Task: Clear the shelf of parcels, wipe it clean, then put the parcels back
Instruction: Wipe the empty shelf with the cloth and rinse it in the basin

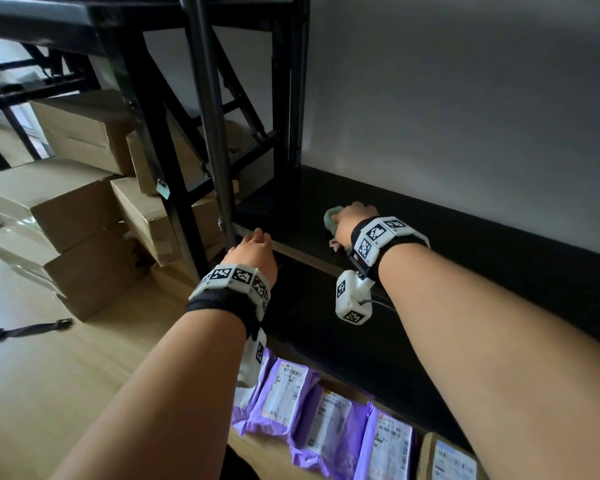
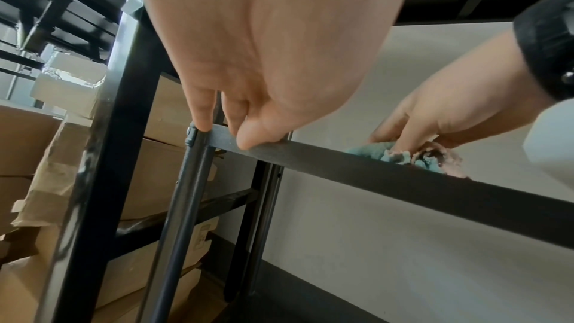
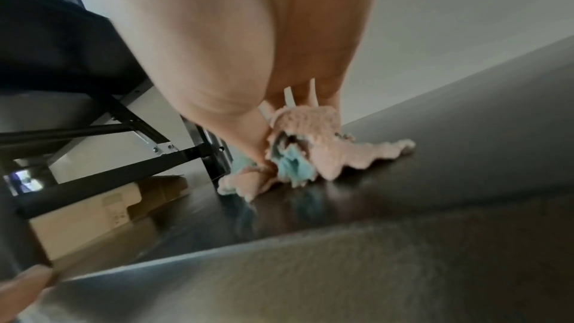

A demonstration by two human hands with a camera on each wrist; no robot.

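Note:
The black shelf (image 1: 447,237) is bare of parcels. My right hand (image 1: 352,220) grips a crumpled pink and teal cloth (image 1: 330,218) and presses it on the shelf's left part, near the front. In the right wrist view the cloth (image 3: 310,154) lies bunched under my right hand (image 3: 254,112) on the glossy shelf (image 3: 419,193). My left hand (image 1: 257,245) holds the shelf's front rail (image 2: 403,181) beside the corner post, fingers (image 2: 203,117) over the top and thumb on the face. Several purple parcels (image 1: 291,400) lie in a row on the floor below.
A brown cardboard parcel (image 1: 449,460) ends the row on the floor. Stacked cardboard boxes (image 1: 66,209) stand left of the rack, behind its black posts (image 1: 212,133). A black strap (image 1: 25,329) lies on the wooden floor. A white wall backs the shelf.

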